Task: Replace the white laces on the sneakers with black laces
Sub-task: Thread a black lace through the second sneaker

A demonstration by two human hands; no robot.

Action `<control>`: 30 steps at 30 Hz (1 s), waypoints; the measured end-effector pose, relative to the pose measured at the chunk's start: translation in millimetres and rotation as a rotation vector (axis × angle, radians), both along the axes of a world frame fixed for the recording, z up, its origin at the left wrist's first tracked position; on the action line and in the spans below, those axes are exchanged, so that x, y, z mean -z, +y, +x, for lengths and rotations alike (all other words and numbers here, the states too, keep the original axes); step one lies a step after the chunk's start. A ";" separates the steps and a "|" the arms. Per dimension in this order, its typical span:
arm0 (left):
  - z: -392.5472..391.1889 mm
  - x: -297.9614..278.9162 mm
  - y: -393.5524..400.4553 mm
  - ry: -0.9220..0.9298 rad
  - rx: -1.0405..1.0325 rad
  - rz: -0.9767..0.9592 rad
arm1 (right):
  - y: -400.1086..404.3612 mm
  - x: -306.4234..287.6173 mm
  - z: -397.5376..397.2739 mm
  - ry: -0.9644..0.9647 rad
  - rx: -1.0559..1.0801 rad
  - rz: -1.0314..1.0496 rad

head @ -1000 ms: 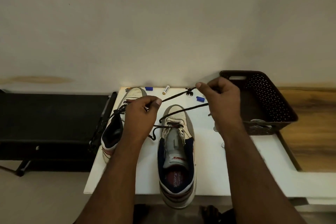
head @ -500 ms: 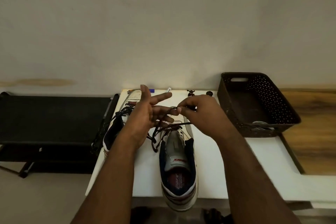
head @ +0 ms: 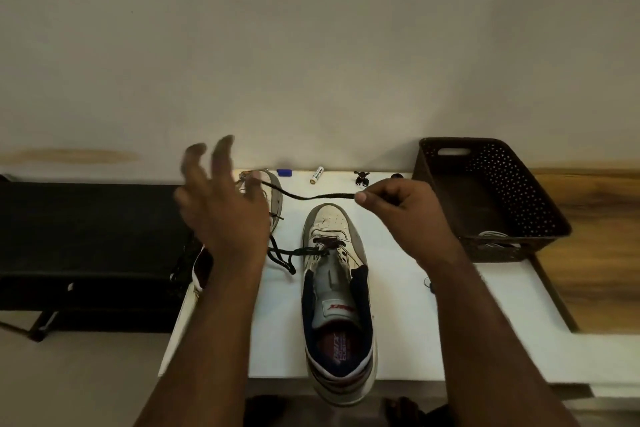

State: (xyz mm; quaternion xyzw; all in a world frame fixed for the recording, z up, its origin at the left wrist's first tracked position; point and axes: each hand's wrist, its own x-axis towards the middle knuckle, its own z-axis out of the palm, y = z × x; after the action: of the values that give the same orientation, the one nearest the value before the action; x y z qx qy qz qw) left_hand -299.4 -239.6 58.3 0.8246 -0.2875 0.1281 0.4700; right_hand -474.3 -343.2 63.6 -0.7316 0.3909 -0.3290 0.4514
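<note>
My right hand [head: 398, 204] pinches the black lace [head: 322, 197]; my left hand [head: 221, 204] is spread, holding nothing. Tugging could drag the lace out of the sneaker [head: 337, 288] below my fingers.

A cream-and-grey sneaker [head: 337, 291] with navy lining is lying toe-away on the white counter [head: 408, 329], its heel overhanging the near edge. A black lace [head: 322, 197], threaded through its far eyelets, is trailing up and leftward. A second sneaker [head: 273, 198] is sitting partly hidden at far left.
</note>
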 end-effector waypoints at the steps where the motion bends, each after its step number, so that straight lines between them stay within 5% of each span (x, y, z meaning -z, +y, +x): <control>1: -10.6 -3.3 -6.4 0.082 0.243 -0.043 | 1.3 1.7 5.3 0.003 -0.026 0.001; 3: -29.9 -7.0 -14.1 0.545 0.676 -0.055 | 1.7 4.2 10.6 0.014 -0.079 -0.002; 5: -31.7 2.9 -13.8 0.744 0.808 0.065 | -2.4 6.6 7.4 0.057 -0.081 -0.010; 11: -0.5 13.9 -6.6 0.342 0.426 0.289 | -9.0 18.4 -5.6 0.148 -0.048 0.078; 15: -33.5 5.9 -14.2 0.598 0.773 0.179 | 1.2 22.9 14.5 0.071 -0.106 0.109; 19: -26.3 18.4 -16.8 0.522 0.592 0.156 | 0.0 30.0 15.9 -0.059 -0.006 0.240; 22: -16.9 25.6 -10.2 0.526 0.515 0.260 | -5.8 44.7 16.0 0.277 0.099 0.126; 25: -20.2 27.8 -12.2 0.437 0.540 0.419 | -0.7 49.5 24.6 0.703 -0.027 0.133; 30: -29.7 32.1 -20.4 0.412 0.557 0.566 | 4.4 51.2 39.0 0.879 -0.069 0.009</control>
State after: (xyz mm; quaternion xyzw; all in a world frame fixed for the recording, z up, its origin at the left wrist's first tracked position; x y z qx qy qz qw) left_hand -329.2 -260.0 26.2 0.8202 -0.4227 -0.2541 0.2897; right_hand -435.4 -338.8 12.3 -0.8126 0.5225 0.0306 0.2564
